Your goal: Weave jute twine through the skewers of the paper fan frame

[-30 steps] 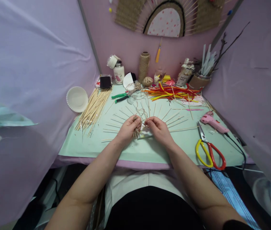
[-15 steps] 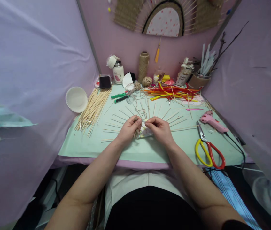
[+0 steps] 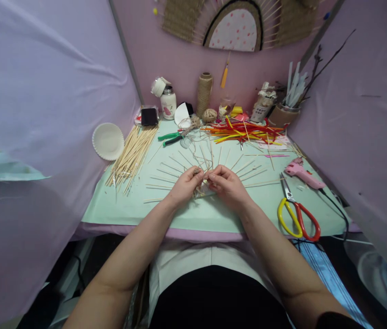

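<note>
My left hand [image 3: 187, 184] is closed around a small bundle of brown twine [image 3: 196, 171], its thumb pressed against the index finger. Close beside it, my right hand [image 3: 226, 183] pinches at the twine with thumb and fingertips. A loose loop of the twine rises from between the hands over the table. Under both hands, thin wooden sticks [image 3: 171, 168] fan out in a half circle around a pale centre piece, mostly covered by my fingers.
Scissors [image 3: 291, 205] with yellow and red handles lie at right, below a pink glue gun [image 3: 305, 174]. A pile of sticks [image 3: 132, 155] and a white paper plate [image 3: 108, 141] are at left. Green-handled pliers [image 3: 171, 138], pipe cleaners [image 3: 244, 130] and a twine spool [image 3: 205, 93] stand or lie behind.
My right hand has moved slightly left, its fingertips now closer to my left hand. The twine loop behind the hands has shifted and stands out more.
</note>
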`<state>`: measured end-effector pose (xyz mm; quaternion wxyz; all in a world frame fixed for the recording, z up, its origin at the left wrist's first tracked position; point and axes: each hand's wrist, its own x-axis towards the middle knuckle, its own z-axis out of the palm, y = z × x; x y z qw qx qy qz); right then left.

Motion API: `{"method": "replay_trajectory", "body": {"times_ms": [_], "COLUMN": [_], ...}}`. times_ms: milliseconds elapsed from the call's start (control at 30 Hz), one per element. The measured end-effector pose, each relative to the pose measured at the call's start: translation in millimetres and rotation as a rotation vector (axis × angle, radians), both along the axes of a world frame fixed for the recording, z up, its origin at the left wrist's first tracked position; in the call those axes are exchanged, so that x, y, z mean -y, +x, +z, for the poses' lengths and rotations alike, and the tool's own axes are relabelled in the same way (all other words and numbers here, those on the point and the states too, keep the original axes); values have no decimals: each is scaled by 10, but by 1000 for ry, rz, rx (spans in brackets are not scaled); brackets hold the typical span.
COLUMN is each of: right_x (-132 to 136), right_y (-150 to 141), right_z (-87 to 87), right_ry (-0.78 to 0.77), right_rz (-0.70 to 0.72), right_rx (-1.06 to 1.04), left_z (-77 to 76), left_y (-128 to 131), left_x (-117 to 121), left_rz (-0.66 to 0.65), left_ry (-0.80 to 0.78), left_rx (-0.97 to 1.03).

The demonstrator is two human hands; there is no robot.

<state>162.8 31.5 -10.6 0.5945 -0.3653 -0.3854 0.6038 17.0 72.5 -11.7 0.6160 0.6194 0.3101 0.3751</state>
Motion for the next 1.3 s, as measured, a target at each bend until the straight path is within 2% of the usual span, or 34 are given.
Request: {"method": "replay_trajectory", "body": {"times_ms": [133,233,467,800,1000,1100,1200,1300], "right_x": [2,-13,-33,-14,-6,-12,-16,-10], "right_y": [29,63,55,70,51,60,77,81], "right_z": [51,43,-9,-23,-13,-6,-8,-13], "right_ry": [-112,-115,11,135,165,210,233,226], "right_rz": [87,63,-175,-246,-306,-360,-309,-266], "right_rx": [-143,-161,44,250,360,511,704,752], "left_z": [3,-1,15,19,25,41,49,38], "left_y": [-7,-7,-2,-6,-12,-10,-11,-16], "left_x": [-4,-12,-2,-9,-7,4,15,19], "left_rz": [-12,3,6,48,104,114,121,123], "left_ry": [36,34,-92,-166,-105,-54,43,131], "left_rx": [-46,-31,28,70,60,-6,-66,-119]}}
